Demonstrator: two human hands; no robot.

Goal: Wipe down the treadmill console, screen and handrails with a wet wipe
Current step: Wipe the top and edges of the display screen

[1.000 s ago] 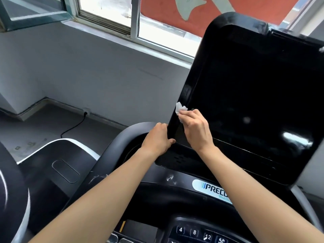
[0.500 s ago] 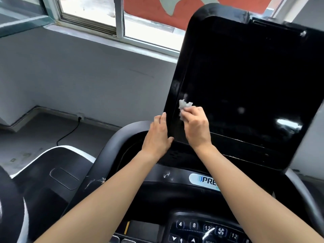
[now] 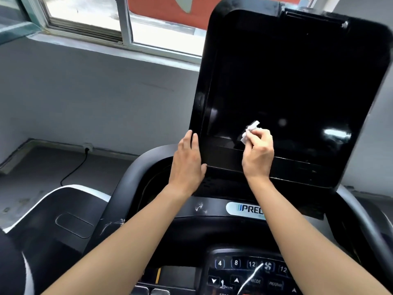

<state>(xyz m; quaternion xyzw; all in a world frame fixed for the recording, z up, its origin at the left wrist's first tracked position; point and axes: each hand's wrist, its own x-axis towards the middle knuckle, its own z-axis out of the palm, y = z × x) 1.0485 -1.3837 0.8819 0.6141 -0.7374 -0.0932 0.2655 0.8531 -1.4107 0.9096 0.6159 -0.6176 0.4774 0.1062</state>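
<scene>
Grey wall (image 3: 95, 92) and a sliding window (image 3: 85, 13) fill the background beyond both grips; a black cable (image 3: 74, 169) runs over the floor (image 3: 32, 177) from a socket (image 3: 87, 148), well out to the left of the left grip (image 3: 187, 162); that grip lies flat with straight fingers against the left edge of the tall black screen (image 3: 287, 81), its thumb tucked at the lower corner of the frame, holding nothing; the right grip (image 3: 258, 154), just to the right of it, has its fingers curled and pinches a crumpled white wet wipe (image 3: 249, 130) - the wipe sticks out above and to the left of the fingertips and is pressed on the glass low down, near the screen's bottom edge; a bright reflection shows on the glass to the right of this grip; below both grips sits a pale badge (image 3: 244, 208) with partly hidden lettering, and nearer the camera, between the forearms, the console keypad (image 3: 244, 271) with numbered buttons; a dark curved handrail (image 3: 127, 179) sweeps down just left of the left grip - beyond it, farther left, part of a neighbouring machine (image 3: 53, 220) with a white trim.
</scene>
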